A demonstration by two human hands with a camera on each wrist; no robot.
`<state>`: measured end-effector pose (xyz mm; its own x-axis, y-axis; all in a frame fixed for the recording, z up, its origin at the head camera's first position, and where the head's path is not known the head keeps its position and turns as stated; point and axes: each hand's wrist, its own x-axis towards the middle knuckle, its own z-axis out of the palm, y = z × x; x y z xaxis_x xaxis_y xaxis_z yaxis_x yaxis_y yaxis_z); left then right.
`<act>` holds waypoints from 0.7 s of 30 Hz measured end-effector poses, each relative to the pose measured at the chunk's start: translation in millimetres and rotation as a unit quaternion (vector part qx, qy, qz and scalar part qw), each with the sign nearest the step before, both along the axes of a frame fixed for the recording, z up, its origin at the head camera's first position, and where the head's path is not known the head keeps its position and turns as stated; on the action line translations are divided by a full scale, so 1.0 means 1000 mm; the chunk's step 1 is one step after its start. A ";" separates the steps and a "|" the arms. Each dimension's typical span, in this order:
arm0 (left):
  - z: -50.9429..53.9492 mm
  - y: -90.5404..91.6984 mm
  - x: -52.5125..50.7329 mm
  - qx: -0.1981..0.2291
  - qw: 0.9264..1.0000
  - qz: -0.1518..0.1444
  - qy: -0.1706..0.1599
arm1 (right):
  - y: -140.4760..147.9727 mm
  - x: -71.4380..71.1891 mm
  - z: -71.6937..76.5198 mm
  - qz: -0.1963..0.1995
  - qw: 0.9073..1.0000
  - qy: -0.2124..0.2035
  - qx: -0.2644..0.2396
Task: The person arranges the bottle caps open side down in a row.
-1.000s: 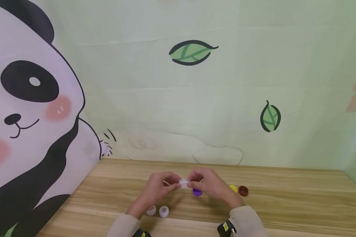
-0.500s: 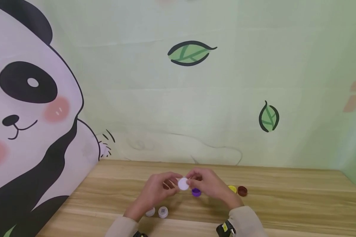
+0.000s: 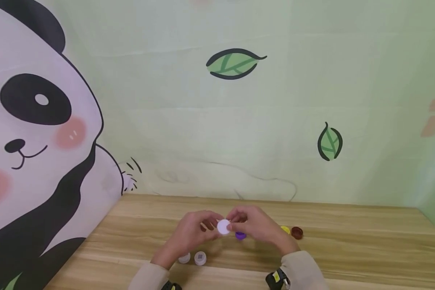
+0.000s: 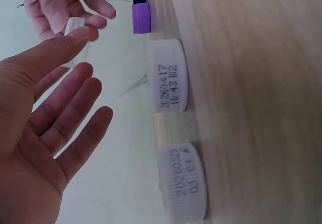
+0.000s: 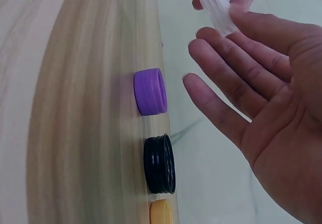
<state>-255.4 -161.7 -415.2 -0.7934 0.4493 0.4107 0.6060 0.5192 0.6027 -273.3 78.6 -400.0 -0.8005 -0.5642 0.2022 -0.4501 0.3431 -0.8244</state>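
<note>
Here, the left hand (image 3: 193, 228) and right hand (image 3: 256, 224) both pinch a white cap (image 3: 222, 227) above the worktop (image 3: 355, 249), where uneven pressure could make it slip

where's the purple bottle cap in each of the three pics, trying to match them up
Head: purple bottle cap, low, right of centre, partly behind the right hand.
Left wrist: purple bottle cap, near the top, slightly left of centre.
Right wrist: purple bottle cap, near the middle.
Shared landmark: the white cap held between right hand and left hand.
</note>
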 end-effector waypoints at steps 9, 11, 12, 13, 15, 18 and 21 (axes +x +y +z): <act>0.005 -0.003 0.001 -0.025 0.999 -0.005 -0.023 | 0.000 0.001 0.001 0.022 1.000 -0.007 0.004; 0.006 -0.004 0.002 -0.034 0.999 -0.005 -0.026 | 0.000 0.002 0.001 0.029 1.000 -0.011 0.005; 0.006 -0.004 0.002 -0.038 0.999 -0.005 -0.028 | -0.001 0.002 0.001 0.032 0.999 -0.014 0.006; 0.007 -0.004 0.003 -0.042 0.999 -0.006 -0.031 | -0.001 0.003 0.002 0.035 0.999 -0.014 0.008; 0.007 -0.005 0.003 -0.049 0.998 -0.007 -0.040 | -0.001 0.003 0.002 0.041 0.999 -0.018 0.012; 0.007 -0.005 0.003 -0.060 0.997 -0.008 -0.056 | -0.003 0.005 0.002 0.047 0.998 -0.027 0.020; 0.006 -0.007 0.002 -0.071 0.995 -0.009 -0.072 | -0.004 0.006 0.001 0.051 0.998 -0.038 0.023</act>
<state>-253.0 -168.4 -408.9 -0.8305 0.5096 0.2249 0.5288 0.5943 0.6059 -267.6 74.3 -398.6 -0.7502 -0.6510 0.1155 -0.4216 0.3364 -0.8421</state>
